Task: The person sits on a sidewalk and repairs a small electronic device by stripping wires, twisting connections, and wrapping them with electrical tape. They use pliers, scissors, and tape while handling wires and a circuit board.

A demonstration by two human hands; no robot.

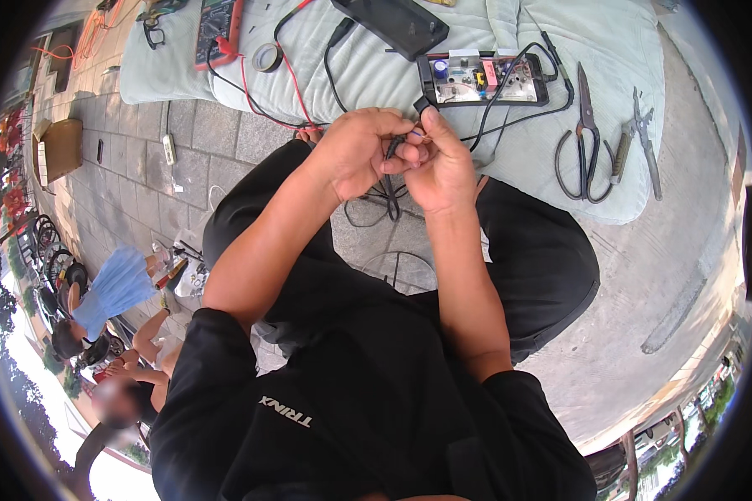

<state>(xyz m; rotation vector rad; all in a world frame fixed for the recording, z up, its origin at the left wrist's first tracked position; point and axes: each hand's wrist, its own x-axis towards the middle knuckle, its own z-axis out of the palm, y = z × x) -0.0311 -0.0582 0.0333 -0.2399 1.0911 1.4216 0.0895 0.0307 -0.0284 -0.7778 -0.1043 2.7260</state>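
Both hands meet in front of my knees at the near edge of a pale green padded cloth [614,50]. My left hand [361,150] is closed round a black cable [395,147], its thumb and forefinger pinching near the end. Against it, my right hand [440,171] is closed with its thumb raised, touching the same cable end. Thin wire seems to show between the fingertips, too small to make out fully. Just beyond the hands lies an open black case with a circuit board [485,79], a black cable looped over it. A black case cover [397,25] rests behind.
Black-handled scissors [589,125] and pliers [645,125] lie on the cloth at right. At left are a red multimeter [219,29], its red test lead [291,73] and a tape roll [266,69]. A cardboard box [62,150] stands on the paving. Other people sit and stand at far left.
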